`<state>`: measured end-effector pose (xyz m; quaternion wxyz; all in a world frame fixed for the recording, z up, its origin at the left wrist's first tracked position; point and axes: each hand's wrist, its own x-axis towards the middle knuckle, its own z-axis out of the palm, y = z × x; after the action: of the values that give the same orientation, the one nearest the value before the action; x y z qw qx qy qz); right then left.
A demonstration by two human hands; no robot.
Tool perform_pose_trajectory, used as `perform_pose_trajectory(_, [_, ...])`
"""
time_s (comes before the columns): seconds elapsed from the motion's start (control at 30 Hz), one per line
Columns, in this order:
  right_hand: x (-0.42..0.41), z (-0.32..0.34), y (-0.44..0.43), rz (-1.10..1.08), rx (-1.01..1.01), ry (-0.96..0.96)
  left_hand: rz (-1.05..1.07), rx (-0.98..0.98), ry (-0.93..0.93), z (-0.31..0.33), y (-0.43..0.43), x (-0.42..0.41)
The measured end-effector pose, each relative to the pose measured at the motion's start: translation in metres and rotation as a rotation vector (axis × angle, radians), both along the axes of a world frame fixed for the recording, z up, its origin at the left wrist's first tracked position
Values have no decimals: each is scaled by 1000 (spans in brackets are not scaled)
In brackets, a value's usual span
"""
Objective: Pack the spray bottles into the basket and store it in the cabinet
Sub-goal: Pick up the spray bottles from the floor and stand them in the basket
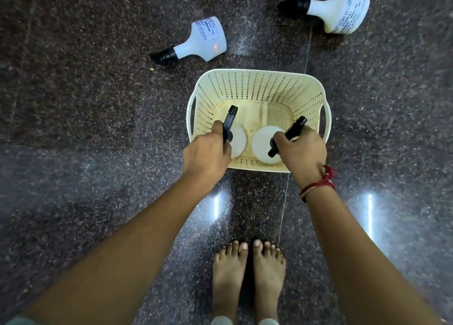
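both hands (207,153) (302,150) gripping bottles (237,138) inside basket (257,84)

The hands (207,153) cover parts of both black sprayer tops. The lettering on the two bottles (203,39) on the floor is too blurry to read.

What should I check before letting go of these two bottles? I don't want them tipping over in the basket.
1. Both white spray bottles inside the cream perforated plastic basket: ok.
2. Left hand gripping its black trigger head: ok.
3. Right hand gripping its black trigger head: ok.
4. Bottle bases resting on the basket floor: cannot tell.
5. Two labelled white bottles lying on the dark speckled floor, unpacked: not ok.
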<state>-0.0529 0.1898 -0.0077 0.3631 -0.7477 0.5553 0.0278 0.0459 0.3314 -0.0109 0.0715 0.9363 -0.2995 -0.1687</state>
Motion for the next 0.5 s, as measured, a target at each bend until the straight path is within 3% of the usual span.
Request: perform_pose_trajectory(0.5, [-8,5,1,-12,86,-35,21,64,3,5,2,4])
